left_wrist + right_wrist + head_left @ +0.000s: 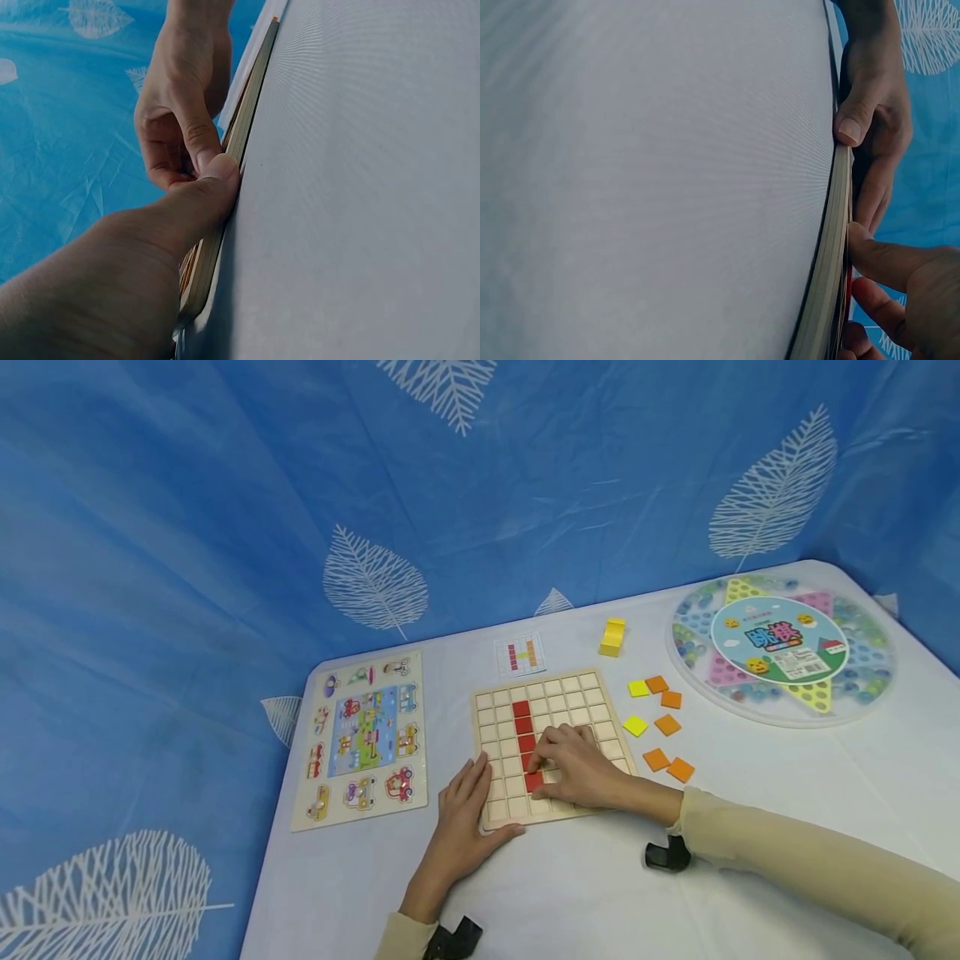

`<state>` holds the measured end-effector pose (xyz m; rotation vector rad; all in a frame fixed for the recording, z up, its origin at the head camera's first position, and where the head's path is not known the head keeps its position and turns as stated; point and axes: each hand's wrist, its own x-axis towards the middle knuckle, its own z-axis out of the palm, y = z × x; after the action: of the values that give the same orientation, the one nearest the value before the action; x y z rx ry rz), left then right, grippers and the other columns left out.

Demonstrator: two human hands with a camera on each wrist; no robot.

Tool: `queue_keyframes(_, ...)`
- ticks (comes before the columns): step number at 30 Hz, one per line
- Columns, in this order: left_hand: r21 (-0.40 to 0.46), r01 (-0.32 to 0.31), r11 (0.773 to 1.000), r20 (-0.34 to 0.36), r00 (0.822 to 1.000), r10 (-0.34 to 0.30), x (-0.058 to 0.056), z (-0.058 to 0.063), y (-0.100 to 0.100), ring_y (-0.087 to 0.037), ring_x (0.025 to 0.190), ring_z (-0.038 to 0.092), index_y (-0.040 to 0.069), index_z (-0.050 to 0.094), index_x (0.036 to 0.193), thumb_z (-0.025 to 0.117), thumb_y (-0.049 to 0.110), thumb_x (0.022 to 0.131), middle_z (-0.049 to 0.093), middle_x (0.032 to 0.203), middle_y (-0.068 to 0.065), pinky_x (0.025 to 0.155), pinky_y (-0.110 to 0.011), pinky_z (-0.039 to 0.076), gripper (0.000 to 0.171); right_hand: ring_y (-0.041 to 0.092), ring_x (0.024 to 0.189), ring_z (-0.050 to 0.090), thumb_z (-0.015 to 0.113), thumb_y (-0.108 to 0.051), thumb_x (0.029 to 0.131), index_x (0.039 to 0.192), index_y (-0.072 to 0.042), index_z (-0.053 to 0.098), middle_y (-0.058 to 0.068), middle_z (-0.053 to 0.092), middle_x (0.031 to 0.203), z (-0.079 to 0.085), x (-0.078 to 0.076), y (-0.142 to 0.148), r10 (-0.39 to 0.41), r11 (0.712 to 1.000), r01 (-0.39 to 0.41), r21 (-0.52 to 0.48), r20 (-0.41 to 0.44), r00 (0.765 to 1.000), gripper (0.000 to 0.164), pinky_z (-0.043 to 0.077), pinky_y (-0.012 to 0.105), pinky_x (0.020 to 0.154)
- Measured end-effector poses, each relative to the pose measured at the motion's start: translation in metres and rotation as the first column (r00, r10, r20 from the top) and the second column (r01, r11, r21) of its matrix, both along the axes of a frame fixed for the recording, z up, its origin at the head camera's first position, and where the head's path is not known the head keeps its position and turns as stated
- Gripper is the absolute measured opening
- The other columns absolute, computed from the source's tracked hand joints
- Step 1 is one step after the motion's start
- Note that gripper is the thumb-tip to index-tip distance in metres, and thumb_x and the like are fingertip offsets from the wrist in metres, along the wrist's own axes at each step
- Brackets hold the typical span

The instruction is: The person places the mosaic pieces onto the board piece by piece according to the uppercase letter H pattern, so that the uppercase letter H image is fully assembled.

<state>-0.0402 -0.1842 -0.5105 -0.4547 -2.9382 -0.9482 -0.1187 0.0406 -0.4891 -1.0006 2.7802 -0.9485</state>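
The gridded board (pixel 560 702) lies flat on the white table (pixel 810 777), with a single column of five red tiles (pixel 523 725) on it. The right hand (pixel 577 768) seems to pinch the lowest red tile (pixel 534 782) between thumb and forefinger; the left hand (pixel 462 827) grasps nothing, its straight fingers along the board's left edge, thumb at the near edge. The red part looks all but done. Five orange tiles (pixel 667 725) and two yellow tiles (pixel 635 726) lie loose just right of the board and appear left over, both colours showing beside red on the pattern card (pixel 520 656) beyond the far edge. The right hand hides several cells, the card's print is too small to count, and both wrist views catch the board only edge-on
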Motion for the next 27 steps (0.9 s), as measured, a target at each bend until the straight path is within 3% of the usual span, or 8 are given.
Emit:
queue_keyframes(12, 0.000, -0.006, 1.000, -0.002, 1.000, 0.006, 0.002, -0.004, 0.001, -0.030, 0.149, 0.021, 0.007, 0.031, 0.153, 0.077, 0.051, 0.078, 0.024, 0.163, -0.004, 0.111, -0.055, 0.023, 0.099, 0.012, 0.097, 0.049, 0.085, -0.034, 0.074, 0.093, -0.026, 0.070, -0.010, 0.058, 0.095, 0.003, -0.002, 0.018, 0.056, 0.998, -0.055, -0.021, 0.059, 0.997, 0.025, 0.032, 0.040, 0.091)
queue_keyframes(19, 0.004, -0.008, 1.000, -0.015, 1.000, 0.008, 0.001, -0.004, 0.000, -0.030, 0.149, 0.021, 0.006, 0.032, 0.153, 0.079, 0.050, 0.077, 0.025, 0.162, -0.005, 0.111, -0.055, 0.023, 0.099, 0.011, 0.096, 0.049, 0.084, -0.025, 0.077, 0.099, -0.019, 0.070, -0.008, 0.061, 0.098, 0.006, -0.014, 0.063, 0.055, 0.994, -0.052, -0.097, 0.031, 0.998, 0.027, 0.038, 0.038, 0.088)
queue_keyframes(27, 0.003, -0.004, 1.000, -0.014, 1.000, 0.004, 0.000, -0.003, 0.000, -0.030, 0.149, 0.021, 0.006, 0.033, 0.153, 0.079, 0.049, 0.077, 0.024, 0.163, -0.004, 0.110, -0.054, 0.024, 0.099, 0.017, 0.103, 0.052, 0.080, -0.017, 0.081, 0.111, -0.013, 0.068, -0.003, 0.064, 0.107, 0.011, -0.034, 0.126, 0.001, 0.998, 0.001, -0.057, 0.027, 1.000, 0.033, 0.042, 0.037, 0.088)
